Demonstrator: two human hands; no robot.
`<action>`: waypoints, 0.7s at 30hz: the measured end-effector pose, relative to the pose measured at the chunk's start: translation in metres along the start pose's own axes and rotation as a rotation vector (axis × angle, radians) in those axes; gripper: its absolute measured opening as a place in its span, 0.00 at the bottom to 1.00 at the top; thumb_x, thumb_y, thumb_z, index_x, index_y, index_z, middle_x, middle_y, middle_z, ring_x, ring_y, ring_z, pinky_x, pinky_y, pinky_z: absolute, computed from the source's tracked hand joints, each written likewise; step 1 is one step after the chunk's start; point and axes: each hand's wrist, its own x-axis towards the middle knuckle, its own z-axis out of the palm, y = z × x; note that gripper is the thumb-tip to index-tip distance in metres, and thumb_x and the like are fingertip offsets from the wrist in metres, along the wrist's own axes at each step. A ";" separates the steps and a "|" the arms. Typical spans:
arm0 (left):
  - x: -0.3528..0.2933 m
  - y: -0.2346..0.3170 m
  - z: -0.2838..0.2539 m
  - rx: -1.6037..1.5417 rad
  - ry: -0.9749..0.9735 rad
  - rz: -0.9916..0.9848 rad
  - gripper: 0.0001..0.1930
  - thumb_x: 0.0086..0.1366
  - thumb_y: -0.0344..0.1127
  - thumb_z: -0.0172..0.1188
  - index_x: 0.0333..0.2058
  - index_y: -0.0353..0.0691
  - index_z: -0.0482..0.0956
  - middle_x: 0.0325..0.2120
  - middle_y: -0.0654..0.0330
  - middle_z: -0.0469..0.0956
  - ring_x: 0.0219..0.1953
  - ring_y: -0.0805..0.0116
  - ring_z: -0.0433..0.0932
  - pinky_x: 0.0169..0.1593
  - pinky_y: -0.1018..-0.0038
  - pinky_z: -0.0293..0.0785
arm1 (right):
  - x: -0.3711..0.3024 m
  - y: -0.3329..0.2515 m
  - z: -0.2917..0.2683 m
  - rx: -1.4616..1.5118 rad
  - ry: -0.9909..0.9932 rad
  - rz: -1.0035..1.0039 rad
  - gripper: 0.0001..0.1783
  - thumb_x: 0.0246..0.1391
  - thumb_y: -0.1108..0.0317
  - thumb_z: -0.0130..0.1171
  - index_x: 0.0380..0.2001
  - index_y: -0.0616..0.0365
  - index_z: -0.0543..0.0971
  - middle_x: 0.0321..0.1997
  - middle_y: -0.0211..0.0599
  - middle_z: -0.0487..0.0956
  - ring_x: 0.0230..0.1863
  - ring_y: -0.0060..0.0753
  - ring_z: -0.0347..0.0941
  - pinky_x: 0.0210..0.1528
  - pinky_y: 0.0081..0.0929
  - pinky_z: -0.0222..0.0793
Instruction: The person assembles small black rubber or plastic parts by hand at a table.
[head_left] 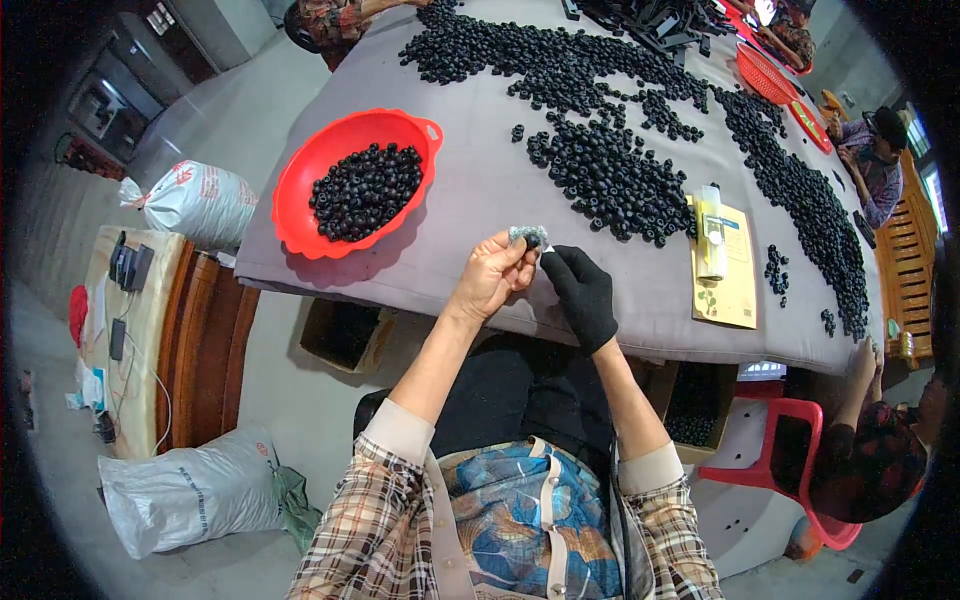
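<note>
Over the near edge of the table (460,190), my two hands meet in front of me. My bare left hand (490,275) is closed, pinching a small fuzzy grey pad (524,233) together with what looks like a small round black piece. My right hand (583,298), in a black glove, is closed right beside it. A small pale tip shows at its fingers; what it belongs to is hidden. Ahead lies a heap of small round black pieces (620,180) with holes. To the left, a red scalloped basin (288,205) holds many of the same pieces.
A yellow booklet (735,290) with a clear tube-shaped container (711,245) on it lies at right. More black pieces (800,190) spread along the right and far side. A red basket (765,75), a pink chair (765,450), white sacks (195,490) and other people surround the table.
</note>
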 end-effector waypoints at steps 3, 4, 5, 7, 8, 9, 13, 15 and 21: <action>0.000 0.001 0.001 0.000 0.021 -0.003 0.08 0.64 0.33 0.49 0.33 0.36 0.74 0.22 0.62 0.73 0.17 0.76 0.68 0.21 0.84 0.63 | -0.001 0.003 -0.002 0.035 0.007 -0.001 0.15 0.49 0.74 0.52 0.43 0.53 0.74 0.40 0.38 0.75 0.36 0.37 0.75 0.36 0.26 0.71; 0.000 0.001 0.000 0.012 0.020 -0.006 0.08 0.63 0.33 0.49 0.32 0.36 0.74 0.22 0.62 0.73 0.17 0.76 0.69 0.21 0.84 0.63 | 0.001 0.003 0.000 0.005 0.027 -0.071 0.16 0.48 0.74 0.52 0.43 0.53 0.74 0.40 0.38 0.75 0.36 0.37 0.75 0.36 0.26 0.71; -0.001 0.002 -0.001 0.024 0.020 -0.008 0.07 0.63 0.33 0.49 0.32 0.36 0.74 0.22 0.62 0.73 0.17 0.76 0.69 0.20 0.84 0.63 | 0.002 0.002 0.002 0.018 0.018 -0.086 0.16 0.48 0.74 0.52 0.43 0.53 0.74 0.40 0.38 0.75 0.36 0.37 0.75 0.36 0.26 0.71; -0.003 0.003 0.002 0.009 0.051 0.002 0.06 0.63 0.32 0.50 0.30 0.36 0.73 0.22 0.62 0.73 0.18 0.77 0.69 0.20 0.84 0.63 | 0.003 -0.002 0.001 0.191 -0.004 0.272 0.17 0.47 0.75 0.52 0.44 0.52 0.73 0.41 0.38 0.75 0.36 0.38 0.75 0.37 0.26 0.71; -0.005 0.004 0.003 0.014 0.050 -0.008 0.06 0.63 0.32 0.50 0.30 0.37 0.73 0.21 0.62 0.73 0.17 0.77 0.69 0.20 0.84 0.63 | -0.001 0.005 0.000 0.025 0.019 0.004 0.14 0.49 0.73 0.52 0.41 0.55 0.74 0.40 0.38 0.76 0.36 0.34 0.75 0.38 0.24 0.70; -0.006 0.006 0.004 0.020 0.049 -0.018 0.06 0.63 0.32 0.50 0.30 0.37 0.73 0.21 0.62 0.73 0.17 0.77 0.69 0.19 0.84 0.63 | -0.003 0.011 0.000 0.030 0.017 -0.007 0.14 0.49 0.73 0.52 0.41 0.55 0.74 0.40 0.38 0.76 0.36 0.34 0.75 0.38 0.24 0.70; -0.020 0.025 0.001 0.083 0.127 0.016 0.05 0.62 0.32 0.51 0.30 0.38 0.73 0.20 0.63 0.73 0.18 0.78 0.69 0.18 0.84 0.62 | 0.002 -0.002 0.002 0.172 0.073 0.180 0.10 0.52 0.69 0.52 0.37 0.60 0.76 0.37 0.39 0.77 0.36 0.30 0.74 0.37 0.23 0.69; -0.024 0.039 0.002 0.110 0.155 0.038 0.05 0.61 0.32 0.54 0.30 0.38 0.74 0.20 0.63 0.74 0.16 0.79 0.69 0.17 0.86 0.61 | 0.003 -0.005 0.000 0.289 0.093 0.337 0.10 0.53 0.68 0.52 0.36 0.62 0.76 0.36 0.39 0.77 0.35 0.28 0.74 0.37 0.23 0.69; -0.029 0.126 -0.011 0.631 0.408 0.473 0.06 0.60 0.29 0.53 0.35 0.36 0.75 0.20 0.62 0.74 0.14 0.82 0.68 0.14 0.86 0.60 | 0.005 -0.026 -0.006 0.291 0.056 0.365 0.10 0.52 0.68 0.53 0.37 0.61 0.76 0.36 0.38 0.77 0.35 0.28 0.75 0.38 0.23 0.68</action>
